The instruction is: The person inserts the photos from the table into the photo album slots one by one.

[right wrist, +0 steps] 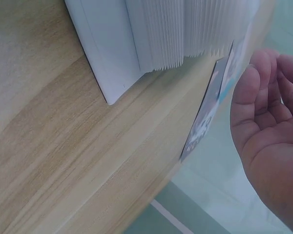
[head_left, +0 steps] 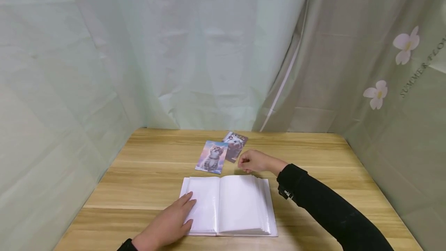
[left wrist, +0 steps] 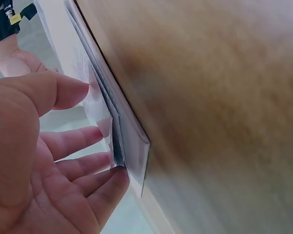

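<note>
A white photo album [head_left: 240, 204] lies spread on the wooden table, showing blank pages with clear sleeves. My left hand [head_left: 170, 220] rests on its left side, the fingers fairly straight over the page edge; in the left wrist view the left hand [left wrist: 63, 146] touches the loose sleeve edges. Behind the album, a kitten picture card [head_left: 211, 157] partly covers a darker card [head_left: 235, 146] with a pale animal on it. Beside the darker card is my right hand [head_left: 256, 161], fingers loosely bent; the right wrist view shows the right hand [right wrist: 273, 112] holding nothing visible.
Pale curtains [head_left: 216, 49] hang behind the table and along both sides. The wooden table [head_left: 139, 173] ends at a back edge just beyond the cards. In the right wrist view, many page edges [right wrist: 161, 39] fan out on the album's right side.
</note>
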A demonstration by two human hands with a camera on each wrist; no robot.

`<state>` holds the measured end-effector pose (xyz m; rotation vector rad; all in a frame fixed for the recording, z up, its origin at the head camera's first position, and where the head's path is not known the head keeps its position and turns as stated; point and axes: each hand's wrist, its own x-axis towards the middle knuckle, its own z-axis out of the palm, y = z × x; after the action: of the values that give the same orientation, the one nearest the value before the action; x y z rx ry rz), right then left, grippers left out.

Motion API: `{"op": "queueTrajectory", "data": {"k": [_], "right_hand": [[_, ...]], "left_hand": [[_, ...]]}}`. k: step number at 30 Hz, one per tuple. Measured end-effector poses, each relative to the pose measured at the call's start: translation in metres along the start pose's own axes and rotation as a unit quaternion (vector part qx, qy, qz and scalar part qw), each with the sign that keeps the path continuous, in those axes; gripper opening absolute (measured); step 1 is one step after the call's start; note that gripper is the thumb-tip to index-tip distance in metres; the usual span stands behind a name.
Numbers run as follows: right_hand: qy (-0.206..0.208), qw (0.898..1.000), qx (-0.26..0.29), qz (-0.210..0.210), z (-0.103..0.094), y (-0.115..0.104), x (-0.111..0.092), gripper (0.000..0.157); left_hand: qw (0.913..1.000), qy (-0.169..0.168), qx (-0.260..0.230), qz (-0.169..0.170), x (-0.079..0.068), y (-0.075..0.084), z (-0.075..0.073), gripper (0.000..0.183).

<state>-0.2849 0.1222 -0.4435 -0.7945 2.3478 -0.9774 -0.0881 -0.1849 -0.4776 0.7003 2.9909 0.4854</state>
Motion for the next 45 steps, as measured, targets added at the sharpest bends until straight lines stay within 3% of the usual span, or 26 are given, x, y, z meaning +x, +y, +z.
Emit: {"op": "queueTrajectory", "data": {"k": [15,25,32,39,45], "right_hand": [[-0.008,1.0,-0.015,-0.018,-0.004,-0.001,0.004,0.018],[-0.025,0.998,-0.042,-0.042,-0.015,-0.019,0.018,0.013],[-0.012,0.988,-0.125,-0.087,-0.028,-0.036,0.042,0.014],[-0.002,0.984,-0.17,-0.058,-0.042,-0.045,0.057,0.015],[0.035,0.975,-0.215,-0.031,-0.043,-0.044,0.072,0.014]], "left_hand": [[0.9999,-0.009,-0.001,-0.011,0.001,-0.001,0.003,0.053],[0.9997,-0.003,-0.017,-0.019,0.0,-0.003,0.006,0.054],[0.9997,-0.008,-0.016,-0.016,0.001,0.0,0.007,0.055],[0.9989,-0.015,-0.042,-0.018,0.007,0.008,0.01,0.058],[0.9988,-0.015,-0.044,-0.011,0.01,0.011,0.012,0.062]]}}
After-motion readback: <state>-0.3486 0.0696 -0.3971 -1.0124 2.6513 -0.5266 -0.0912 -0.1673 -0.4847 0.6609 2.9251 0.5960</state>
